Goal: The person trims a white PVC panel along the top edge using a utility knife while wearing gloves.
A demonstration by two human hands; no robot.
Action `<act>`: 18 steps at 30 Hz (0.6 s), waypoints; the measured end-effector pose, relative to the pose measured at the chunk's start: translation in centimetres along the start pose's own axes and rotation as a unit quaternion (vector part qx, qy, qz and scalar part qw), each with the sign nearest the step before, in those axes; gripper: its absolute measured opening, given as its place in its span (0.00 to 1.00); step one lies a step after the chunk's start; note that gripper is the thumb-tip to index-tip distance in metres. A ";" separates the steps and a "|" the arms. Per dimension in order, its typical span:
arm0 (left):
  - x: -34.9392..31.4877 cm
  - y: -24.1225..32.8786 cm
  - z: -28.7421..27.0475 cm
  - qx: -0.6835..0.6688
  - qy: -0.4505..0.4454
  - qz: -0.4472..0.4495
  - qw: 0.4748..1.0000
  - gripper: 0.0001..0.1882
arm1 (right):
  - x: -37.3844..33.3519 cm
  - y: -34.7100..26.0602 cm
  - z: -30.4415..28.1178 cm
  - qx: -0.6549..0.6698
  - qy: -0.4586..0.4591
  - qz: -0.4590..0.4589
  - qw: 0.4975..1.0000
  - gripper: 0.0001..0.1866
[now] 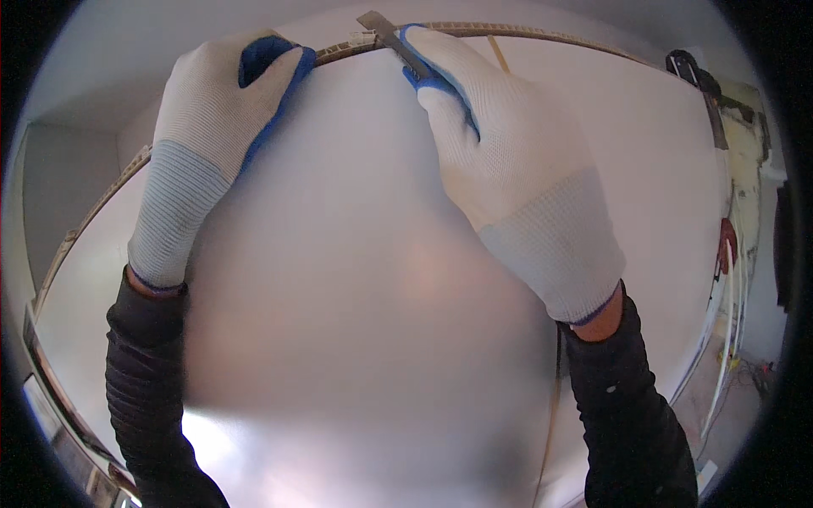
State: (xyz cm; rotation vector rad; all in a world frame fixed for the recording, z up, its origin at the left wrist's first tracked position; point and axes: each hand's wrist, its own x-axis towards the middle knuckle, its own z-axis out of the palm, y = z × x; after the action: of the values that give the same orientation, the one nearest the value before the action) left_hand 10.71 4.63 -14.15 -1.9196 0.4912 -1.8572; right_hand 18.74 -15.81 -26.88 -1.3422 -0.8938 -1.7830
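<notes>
From where I operate, two gloved hands fill the near view, both at the upper edge of one large white panel (339, 271). My right hand (517, 135), over the panel's upper right part, is closed firmly, thumb and fingers clamped around one flat metal tool (395, 44); the tool's free end sticks out past the panel's upper edge, though I can't tell whether it touches there. My left hand (224, 97), at the panel's upper left, is curled with its fingertips near that edge; whether they pinch anything I can't tell. Between the hands, one small white piece (363, 38) sits on the panel's brown edge strip (533, 34), just beside the tool. Both gloves are white with blue palms, and two dark sleeves follow them, the left sleeve (152, 381) over the panel's left part, the right sleeve (627, 415) over its lower right. One tan strip (498, 53) shows on the panel above my right hand. Beyond the panel's right side I count one red object (727, 245) and several white lines (730, 339), too blurred to number.
</notes>
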 end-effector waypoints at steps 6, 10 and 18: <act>0.4 0.1 0.4 0.023 -0.003 -0.020 1.000 0.23 | 0.0 0.3 0.2 -0.048 0.027 -0.002 0.998 0.18; 0.0 0.5 0.9 0.011 0.004 -0.039 0.999 0.25 | -0.2 -0.1 -0.2 -0.052 0.002 0.006 0.999 0.19; 0.4 -0.6 0.7 0.009 -0.027 -0.043 0.999 0.25 | 0.9 0.2 -0.8 0.069 -0.062 0.123 0.988 0.22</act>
State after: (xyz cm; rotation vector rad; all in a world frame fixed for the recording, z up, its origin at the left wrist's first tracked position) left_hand 11.44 4.95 -13.49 -2.0029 0.3789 -1.8504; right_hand 18.34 -16.67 -26.10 -1.4186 -0.8593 -1.4384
